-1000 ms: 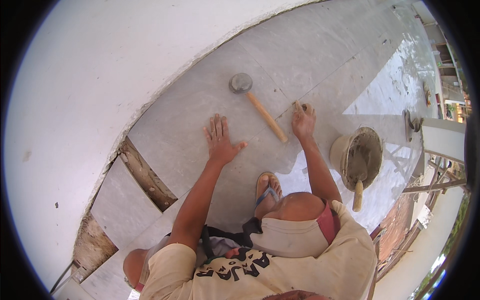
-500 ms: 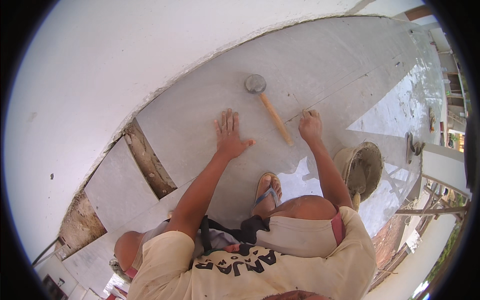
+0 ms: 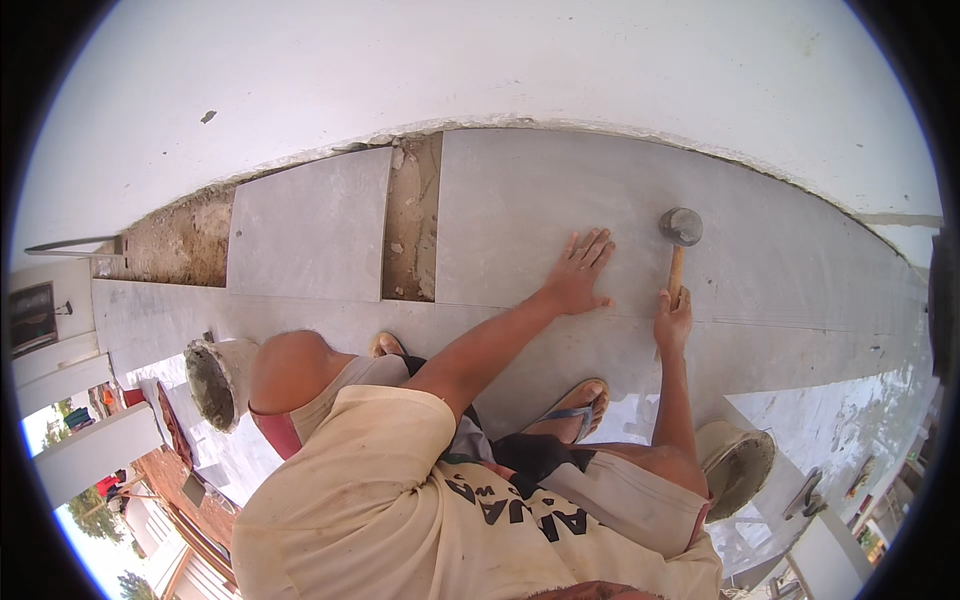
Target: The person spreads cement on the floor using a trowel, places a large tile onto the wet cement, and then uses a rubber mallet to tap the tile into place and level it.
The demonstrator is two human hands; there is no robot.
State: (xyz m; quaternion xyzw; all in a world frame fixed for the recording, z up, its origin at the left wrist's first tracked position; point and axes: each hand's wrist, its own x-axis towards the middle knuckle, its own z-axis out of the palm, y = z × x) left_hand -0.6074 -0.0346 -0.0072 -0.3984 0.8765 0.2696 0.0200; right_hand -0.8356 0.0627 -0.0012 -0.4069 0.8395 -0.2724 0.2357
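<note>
Free pass over the tile (image 3: 545,205) between left hand (image 3: 579,280) and mallet (image 3: 681,227), up to wall (image 3: 520,65). Mallet blocks the right side; floor gap (image 3: 412,220) lies left, bucket (image 3: 722,447) close beside right knee (image 3: 655,463).

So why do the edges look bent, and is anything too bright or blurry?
In the head view, fisheye distortion bows the lower edge of the white wall; in the same view, glare whitens the tiled floor at right, yet the mallet looks fairly sharp.
</note>
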